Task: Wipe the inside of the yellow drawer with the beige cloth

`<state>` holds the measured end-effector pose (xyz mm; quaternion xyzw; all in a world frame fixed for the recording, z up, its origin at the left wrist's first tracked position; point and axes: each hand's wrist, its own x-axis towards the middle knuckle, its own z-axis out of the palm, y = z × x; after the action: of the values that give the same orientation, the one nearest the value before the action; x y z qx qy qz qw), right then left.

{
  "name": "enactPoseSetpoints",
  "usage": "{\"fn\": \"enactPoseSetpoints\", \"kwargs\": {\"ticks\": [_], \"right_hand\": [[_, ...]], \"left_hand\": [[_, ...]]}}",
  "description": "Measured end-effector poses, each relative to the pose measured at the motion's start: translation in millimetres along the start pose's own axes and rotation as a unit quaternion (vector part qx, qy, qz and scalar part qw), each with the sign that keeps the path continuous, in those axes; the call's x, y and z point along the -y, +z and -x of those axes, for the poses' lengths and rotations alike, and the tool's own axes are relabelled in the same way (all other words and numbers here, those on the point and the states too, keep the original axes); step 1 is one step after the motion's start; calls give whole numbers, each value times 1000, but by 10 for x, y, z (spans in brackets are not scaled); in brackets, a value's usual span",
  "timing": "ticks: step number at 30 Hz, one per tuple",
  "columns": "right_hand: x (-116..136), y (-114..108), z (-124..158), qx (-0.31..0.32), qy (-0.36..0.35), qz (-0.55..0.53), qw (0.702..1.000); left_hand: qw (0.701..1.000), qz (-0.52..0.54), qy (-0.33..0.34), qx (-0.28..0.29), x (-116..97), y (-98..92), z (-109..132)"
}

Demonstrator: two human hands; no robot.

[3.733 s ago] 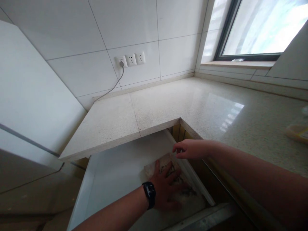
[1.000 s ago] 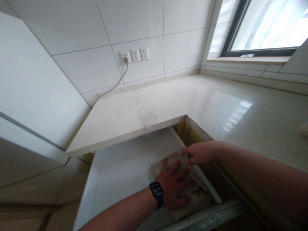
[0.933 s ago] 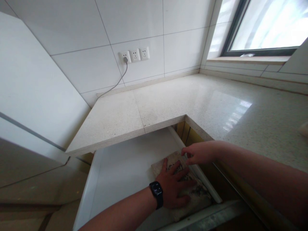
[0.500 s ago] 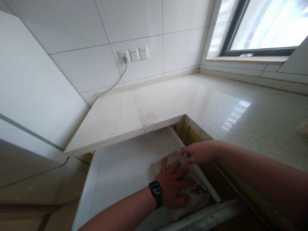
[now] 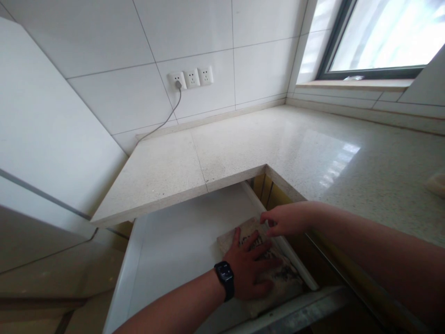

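A white drawer (image 5: 167, 250) stands pulled out under the speckled countertop (image 5: 243, 148). A beige patterned cloth (image 5: 281, 283) lies in the drawer's right front corner. My left hand (image 5: 252, 269), with a black watch on the wrist, lies flat on the cloth with its fingers spread. My right hand (image 5: 283, 219) reaches in from the right. Its fingers curl at the cloth's far right edge, by the drawer's right wall, and I cannot tell what they pinch.
A white wall panel (image 5: 41, 130) stands at the left. Three wall sockets (image 5: 190, 77) sit on the tiled wall, one with a grey cable. A window (image 5: 382, 37) is at the top right. A pale object (image 5: 437, 183) lies at the counter's right edge.
Over 3.7 s the cloth and both hands have settled nearer the drawer's front right corner. In the last second the hands have barely moved; the view has drifted slightly.
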<state>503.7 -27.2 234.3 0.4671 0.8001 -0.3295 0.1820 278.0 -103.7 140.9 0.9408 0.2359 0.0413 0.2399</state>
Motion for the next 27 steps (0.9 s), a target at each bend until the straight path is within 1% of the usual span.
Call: {"fn": "enactPoseSetpoints", "kwargs": {"ticks": [2, 8, 14, 19, 24, 27], "right_hand": [[-13, 6, -9, -2, -1, 0, 1000], [-17, 8, -9, -2, -4, 1, 1000], [-17, 5, -13, 1, -1, 3, 1000], [-33, 10, -16, -3, -6, 5, 1000], [-18, 9, -4, -3, -4, 5, 1000], [-14, 10, -4, -4, -1, 3, 1000]], "left_hand": [[1000, 0, 2, 2, -10, -20, 3], [1000, -25, -9, 9, 15, 31, -22], [1000, 0, 3, 5, -29, -59, 17], [1000, -7, -3, 8, -37, -63, 8], [1000, 8, 2, 10, -60, -112, 21], [1000, -2, -1, 9, -50, -92, 19]]}}
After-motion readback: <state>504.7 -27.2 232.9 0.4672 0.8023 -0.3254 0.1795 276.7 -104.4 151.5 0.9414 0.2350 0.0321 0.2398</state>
